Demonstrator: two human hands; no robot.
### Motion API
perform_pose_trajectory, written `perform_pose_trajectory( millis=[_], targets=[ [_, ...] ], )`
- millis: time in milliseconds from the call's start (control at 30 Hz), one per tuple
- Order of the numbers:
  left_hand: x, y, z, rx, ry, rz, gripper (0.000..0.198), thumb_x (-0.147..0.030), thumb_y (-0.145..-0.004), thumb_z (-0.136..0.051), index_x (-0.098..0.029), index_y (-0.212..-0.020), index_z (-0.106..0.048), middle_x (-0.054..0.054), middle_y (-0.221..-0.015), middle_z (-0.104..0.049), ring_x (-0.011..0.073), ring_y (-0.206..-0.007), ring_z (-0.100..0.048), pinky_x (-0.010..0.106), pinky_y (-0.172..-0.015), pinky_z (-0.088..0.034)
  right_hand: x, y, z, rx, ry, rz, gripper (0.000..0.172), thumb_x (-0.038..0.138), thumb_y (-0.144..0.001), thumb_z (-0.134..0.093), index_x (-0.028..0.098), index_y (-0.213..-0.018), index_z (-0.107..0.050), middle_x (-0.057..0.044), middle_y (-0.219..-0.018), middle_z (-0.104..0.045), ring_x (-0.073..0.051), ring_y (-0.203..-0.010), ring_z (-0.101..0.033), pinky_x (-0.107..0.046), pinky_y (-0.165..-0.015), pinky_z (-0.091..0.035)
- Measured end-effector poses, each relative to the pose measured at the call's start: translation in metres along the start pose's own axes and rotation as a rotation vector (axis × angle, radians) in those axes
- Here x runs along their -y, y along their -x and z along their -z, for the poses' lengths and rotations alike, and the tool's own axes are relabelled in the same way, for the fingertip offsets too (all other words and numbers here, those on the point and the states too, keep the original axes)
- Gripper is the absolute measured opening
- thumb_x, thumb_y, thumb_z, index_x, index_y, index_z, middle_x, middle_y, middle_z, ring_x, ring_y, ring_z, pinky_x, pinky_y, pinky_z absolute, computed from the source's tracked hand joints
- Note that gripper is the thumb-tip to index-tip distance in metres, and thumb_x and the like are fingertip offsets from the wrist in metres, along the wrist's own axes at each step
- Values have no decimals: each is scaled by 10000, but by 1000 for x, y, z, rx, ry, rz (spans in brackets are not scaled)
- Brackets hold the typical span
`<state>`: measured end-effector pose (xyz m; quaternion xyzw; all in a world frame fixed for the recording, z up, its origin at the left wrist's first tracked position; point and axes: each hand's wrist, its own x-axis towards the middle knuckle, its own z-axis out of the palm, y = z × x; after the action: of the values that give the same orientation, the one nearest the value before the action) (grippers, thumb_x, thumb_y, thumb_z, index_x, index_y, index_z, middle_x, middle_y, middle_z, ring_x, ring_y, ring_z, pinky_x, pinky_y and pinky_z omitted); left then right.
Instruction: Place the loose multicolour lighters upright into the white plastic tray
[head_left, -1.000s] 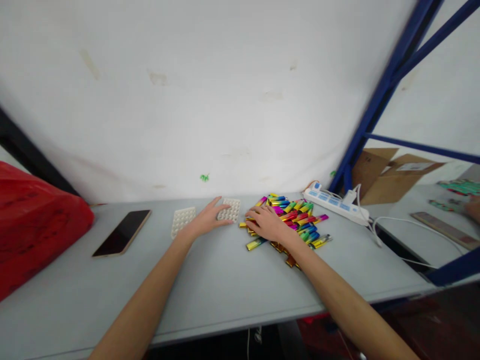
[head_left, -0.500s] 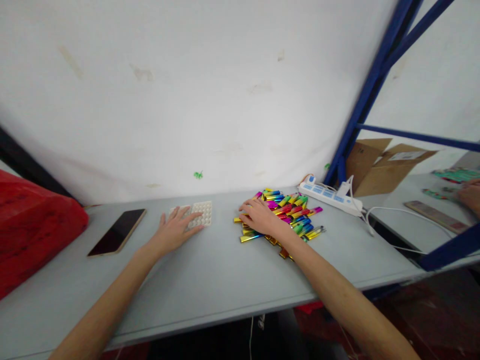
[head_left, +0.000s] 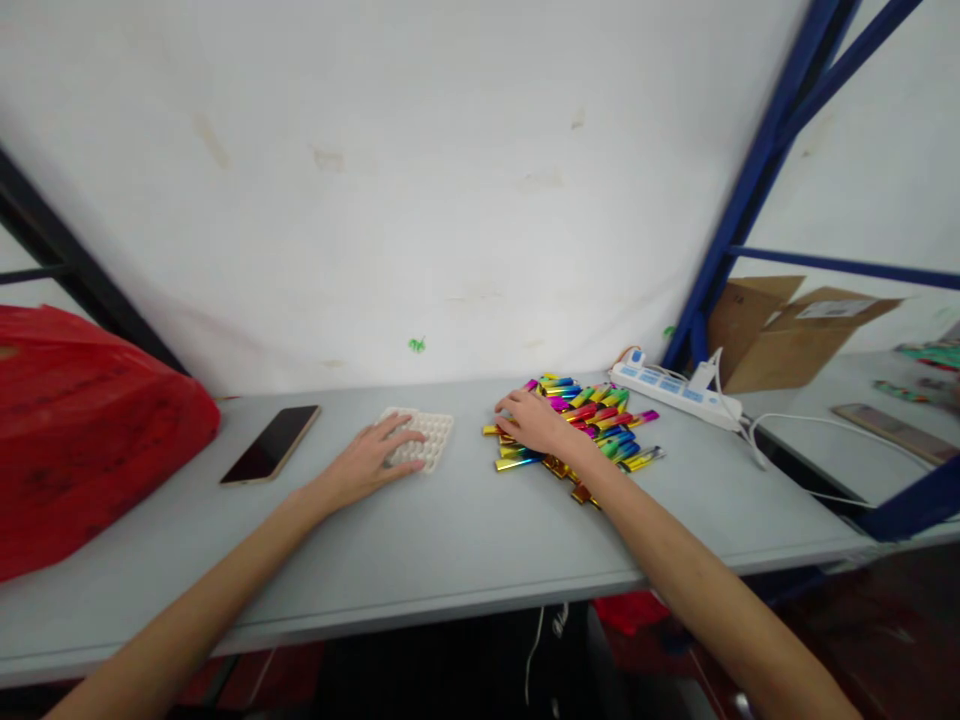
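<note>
My left hand (head_left: 369,458) lies with fingers spread over a white sheet (head_left: 437,440) with rows of small round bumps; palm and fingers cover part of it. To the right, my right hand (head_left: 534,420) rests on the left side of a pile of shiny, flat, metallic-coloured tubes (head_left: 600,425) in gold, red, blue, green and purple. Its fingers are slightly bent and apart, touching the pile, and nothing lifted shows in them. The tubes under that hand are hidden.
A dark-screened phone (head_left: 271,445) lies left of my left hand, beside a red plastic bag (head_left: 97,440). A white power strip (head_left: 679,392) with cables lies behind the pile. Farther right are a blue frame post (head_left: 750,190), an open cardboard box (head_left: 780,345) and another phone (head_left: 892,432).
The bumpy sheet has turned and slid slightly toward me under my left hand. My right hand stays at the pile with its fingers a little more bent. The whole view has shifted.
</note>
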<state>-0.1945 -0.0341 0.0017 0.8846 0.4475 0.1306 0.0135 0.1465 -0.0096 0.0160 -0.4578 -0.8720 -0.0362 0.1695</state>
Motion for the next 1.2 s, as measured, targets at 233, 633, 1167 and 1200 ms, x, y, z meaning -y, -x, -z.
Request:
perform_pose_trajectory(
  millis=[233, 633, 1167, 1200],
  targets=[
    [2, -14, 6, 89, 89, -176, 498, -611, -959, -497, -358, -1374, -604, 33, -1590, -414, 286, -1492, -324, 476, -1224, -264, -5, 0, 1, 21, 2, -20, 304, 335, -1031, -467, 159, -1144, -688, -134, -1135, -671, -217, -1113, -618, -344, -1016, -416],
    [-49, 4, -3, -215, -103, 287, 884, -748, -803, -569, -248, -1515, -415, 164, -1637, -159, 464, -1479, -232, 555, -1176, -267, -16, 0, 13, -44, 39, -64, 297, 303, -1033, -448, 149, -1119, -687, -128, -1113, -671, -220, -1080, -621, -353, -1002, -397],
    [-50, 57, 19, -218, 30, 379, 773, -610, -930, -475, -286, -1581, -213, 102, -1601, -294, 377, -1504, -230, 551, -1195, -293, 32, 71, 74, -354, -211, -150, 296, 395, -1035, -398, 271, -1096, -659, -103, -1053, -679, -248, -1007, -645, -418, -920, -521],
    [-51, 79, 29, -259, -6, 379, 706, -582, -949, -458, -330, -1570, -234, 66, -1595, -315, 356, -1496, -261, 545, -1200, -299, 42, 103, 83, -363, -176, -207, 254, 417, -1020, -434, 329, -1054, -671, -101, -1010, -683, -257, -964, -656, -427, -857, -548]
  ],
)
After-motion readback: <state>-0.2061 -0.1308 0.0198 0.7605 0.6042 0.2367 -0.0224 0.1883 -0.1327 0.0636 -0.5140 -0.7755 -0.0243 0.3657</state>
